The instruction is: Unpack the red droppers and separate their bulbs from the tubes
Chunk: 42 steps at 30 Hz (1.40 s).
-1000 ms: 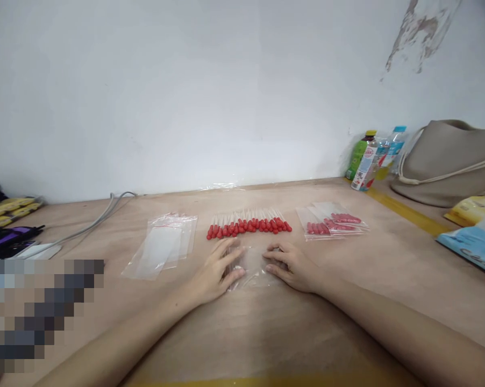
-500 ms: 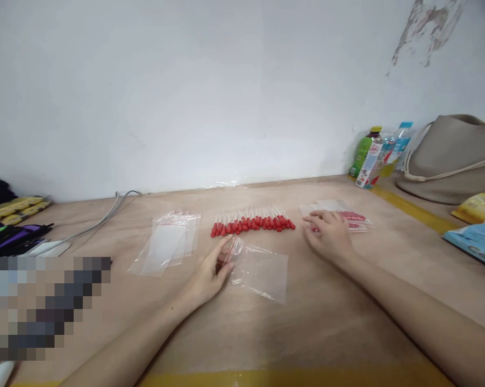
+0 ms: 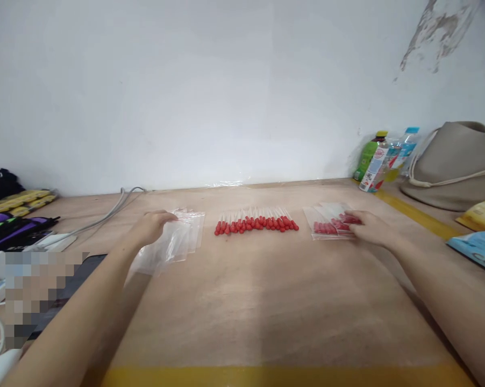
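My left hand is closed on the top edge of a clear zip bag, which lies over or against the fanned stack of flat zip bags. Between my hands, a row of pale sticks with red tips rests on the table, red ends toward me. On the right, my right hand has its thumb and fingers at the right edge of overlapping clear bags holding red-tipped sticks, apparently pinching them. The fingertips partly cover the red tips there.
A smartphone lies beside my left forearm, partly blurred out. Grey cables and dark purple pouches are at the left. Drink bottles, a grey drawstring bag and a blue packet stand or lie right.
My left hand has carried the clear bag from the middle leftward to the stack of bags. My right hand has shifted right, from the left part of the filled bags to their right edge.
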{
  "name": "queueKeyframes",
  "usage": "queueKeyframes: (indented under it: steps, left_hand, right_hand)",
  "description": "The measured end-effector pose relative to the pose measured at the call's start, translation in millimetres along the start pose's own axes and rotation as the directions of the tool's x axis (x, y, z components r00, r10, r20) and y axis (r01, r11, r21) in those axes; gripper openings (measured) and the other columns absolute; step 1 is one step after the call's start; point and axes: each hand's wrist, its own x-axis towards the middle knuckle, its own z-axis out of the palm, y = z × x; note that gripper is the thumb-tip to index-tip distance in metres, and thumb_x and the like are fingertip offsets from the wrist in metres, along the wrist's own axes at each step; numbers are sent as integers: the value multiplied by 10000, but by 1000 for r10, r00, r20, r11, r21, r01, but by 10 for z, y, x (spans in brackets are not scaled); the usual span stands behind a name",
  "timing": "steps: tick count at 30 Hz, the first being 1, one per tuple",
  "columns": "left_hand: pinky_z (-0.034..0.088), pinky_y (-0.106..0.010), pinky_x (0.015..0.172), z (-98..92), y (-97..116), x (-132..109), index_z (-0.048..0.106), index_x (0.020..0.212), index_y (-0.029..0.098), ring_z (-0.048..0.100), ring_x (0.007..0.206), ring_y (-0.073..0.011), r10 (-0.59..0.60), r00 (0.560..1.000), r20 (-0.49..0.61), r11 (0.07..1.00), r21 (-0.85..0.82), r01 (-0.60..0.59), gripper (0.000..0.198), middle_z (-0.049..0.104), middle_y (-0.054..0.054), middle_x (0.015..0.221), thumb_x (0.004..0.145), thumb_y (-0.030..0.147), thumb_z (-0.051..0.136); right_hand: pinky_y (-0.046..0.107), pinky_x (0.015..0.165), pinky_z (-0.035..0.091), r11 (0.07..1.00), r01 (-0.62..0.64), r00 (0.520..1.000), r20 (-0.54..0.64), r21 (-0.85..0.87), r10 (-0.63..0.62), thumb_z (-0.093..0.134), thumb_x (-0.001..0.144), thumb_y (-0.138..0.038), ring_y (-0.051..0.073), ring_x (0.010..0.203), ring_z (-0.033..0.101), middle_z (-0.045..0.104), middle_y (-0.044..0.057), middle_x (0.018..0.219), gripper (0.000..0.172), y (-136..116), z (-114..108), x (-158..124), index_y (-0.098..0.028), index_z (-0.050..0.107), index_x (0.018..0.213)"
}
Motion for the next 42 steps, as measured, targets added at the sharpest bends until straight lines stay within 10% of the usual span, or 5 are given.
queueKeyframes:
  steps: [15,20,26,33,42]
  left_hand:
    - [130,-603,978,399,409,-369,204,1341,376,68,1313,-349,-110,964,241,991,-42,124,587,100,-24,1455,806,613,250]
    - [158,-648,933,449,356,-139,277,1323,364,128,1295,-386,-233,942,239,969,-24,246,555,156,-52,1446,820,593,224]
    - [261,-455,992,219,780,-173,553,1124,188,379,1185,-272,-161,945,-286,970,-225,97,433,483,-111,1234,839,438,344]
    - [422,-216,502,317,1873,-448,605,770,174,525,527,-107,123,955,269,508,-844,173,347,587,-4,612,765,495,476]
    - [451,-196,562,317,2095,-305,627,728,118,595,610,-106,101,870,483,110,-874,473,378,644,-51,649,670,491,610]
  right_hand:
    - [274,513,263,966,-28,889,-449,-255,-92,400,834,-375,194,656,548,631,89,757,325,-725,-450,-358,-166,640,766]
    - [228,483,344,958,207,977,3,200,-212,455,789,-390,122,468,521,573,10,481,337,-1566,-504,-743,-197,526,523]
    - [187,351,378,767,-67,779,514,638,-360,410,806,-394,99,371,522,567,-5,432,396,-2048,5,-927,-188,453,472]
    - [148,321,397,683,-229,766,561,694,-314,561,718,-301,70,343,501,523,-39,384,258,-2284,262,-752,-167,515,502]
    - [134,281,359,656,-263,768,565,707,-301,579,719,-292,61,308,473,499,-45,352,272,-2290,319,-695,-151,527,493]
